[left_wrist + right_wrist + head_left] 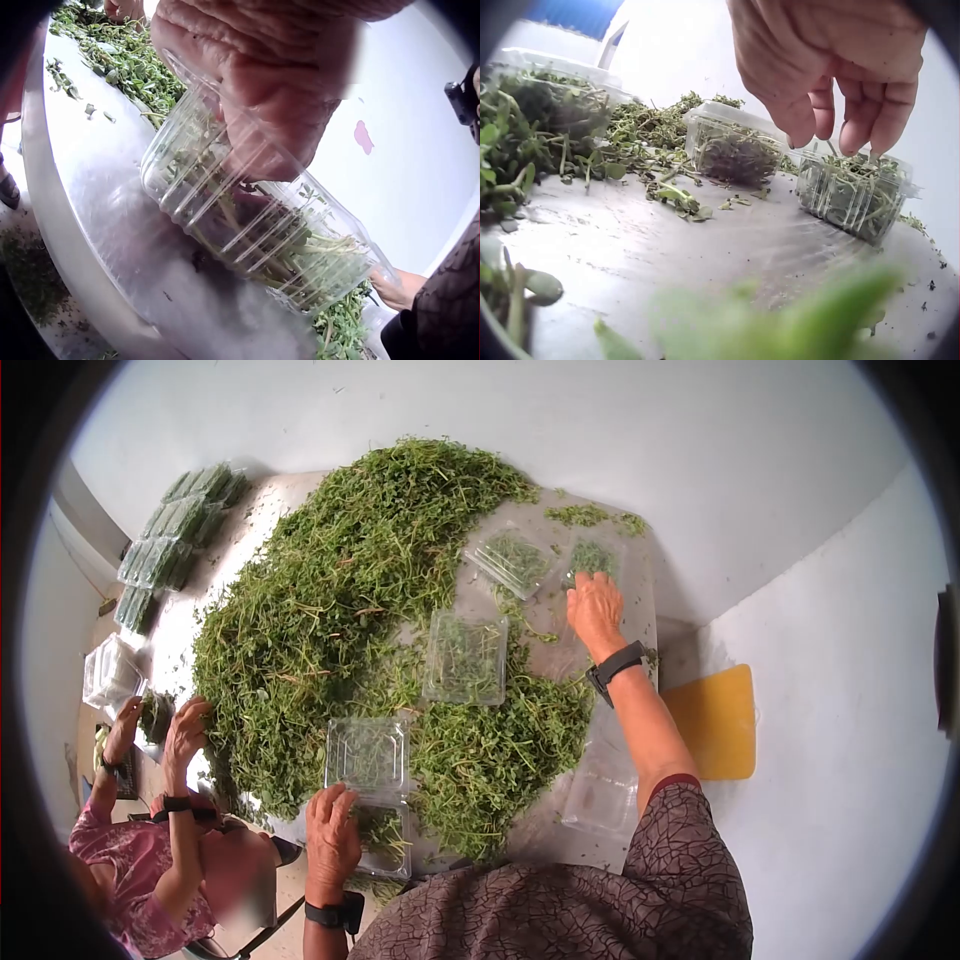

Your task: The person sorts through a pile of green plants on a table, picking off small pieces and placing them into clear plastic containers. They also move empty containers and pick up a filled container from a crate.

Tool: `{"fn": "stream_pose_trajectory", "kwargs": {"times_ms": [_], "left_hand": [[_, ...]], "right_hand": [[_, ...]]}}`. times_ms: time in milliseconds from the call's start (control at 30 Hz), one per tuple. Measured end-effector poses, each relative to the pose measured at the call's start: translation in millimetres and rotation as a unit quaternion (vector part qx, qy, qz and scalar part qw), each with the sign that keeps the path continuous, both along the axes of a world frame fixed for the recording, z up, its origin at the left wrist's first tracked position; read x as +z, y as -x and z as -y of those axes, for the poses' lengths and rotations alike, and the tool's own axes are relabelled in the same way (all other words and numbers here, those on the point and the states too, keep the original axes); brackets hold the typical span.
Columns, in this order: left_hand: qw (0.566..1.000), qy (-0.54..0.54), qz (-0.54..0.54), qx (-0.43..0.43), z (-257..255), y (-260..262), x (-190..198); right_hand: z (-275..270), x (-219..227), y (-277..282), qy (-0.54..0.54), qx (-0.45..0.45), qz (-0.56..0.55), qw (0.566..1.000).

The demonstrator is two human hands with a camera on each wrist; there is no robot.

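At the near table edge my left hand (333,832) grips the side of an open clear plastic clamshell box (385,840). The left wrist view shows its curled fingers at and inside the box's rim, with leafy green stems (330,247) lying in the ribbed tray. Toward the far right, my right hand (597,610) reaches down to another clamshell box (855,196) full of greens. Its fingers (855,135) point downward, slightly apart, with fingertips right at the top of that box. Between the hands lies a loose mound of greens (500,760).
A large heap of greens (330,590) covers the middle of the table. More filled boxes (466,657) (512,560) stand around it. Stacked boxes (165,540) sit at the far left. Another person's hands (185,732) work at the left edge. A yellow panel (712,722) is at right.
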State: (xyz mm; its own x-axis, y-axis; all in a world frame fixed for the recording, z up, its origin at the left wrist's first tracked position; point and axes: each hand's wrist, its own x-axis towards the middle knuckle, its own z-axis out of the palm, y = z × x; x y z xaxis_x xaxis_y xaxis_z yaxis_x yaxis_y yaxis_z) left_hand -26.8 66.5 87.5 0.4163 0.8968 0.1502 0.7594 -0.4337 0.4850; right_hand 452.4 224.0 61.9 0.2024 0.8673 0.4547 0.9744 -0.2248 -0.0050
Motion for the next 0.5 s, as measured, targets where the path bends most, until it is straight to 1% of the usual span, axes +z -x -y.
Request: {"fn": "stream_pose_trajectory", "kwargs": {"times_ms": [100,167,300,367,500], "left_hand": [[1.000,-0.003,-0.004,-0.005,0.4,0.3,-0.8],[1.000,-0.007,-0.006,-0.005,0.4,1.9,-1.4],[1.000,-0.008,-0.012,-0.006,1.1,0.1,-0.2],[1.000,-0.007,-0.015,-0.005,0.7,-1.0,0.7],[1.000,-0.012,-0.021,-0.004,1.3,-1.0,-0.9]], "right_hand": [[-5.5,0.5,-2.1,0.024,-0.009,0.011,1.000],[-8.5,3.2,-1.4,0.039,-0.053,0.026,0.998],[-7.4,11.9,-7.1,0.005,-0.064,0.046,0.997],[-5.4,20.0,-4.9,0.037,-0.060,0.019,0.997],[-14.4,18.3,0.3,0.059,-0.052,-0.004,0.997]]}}
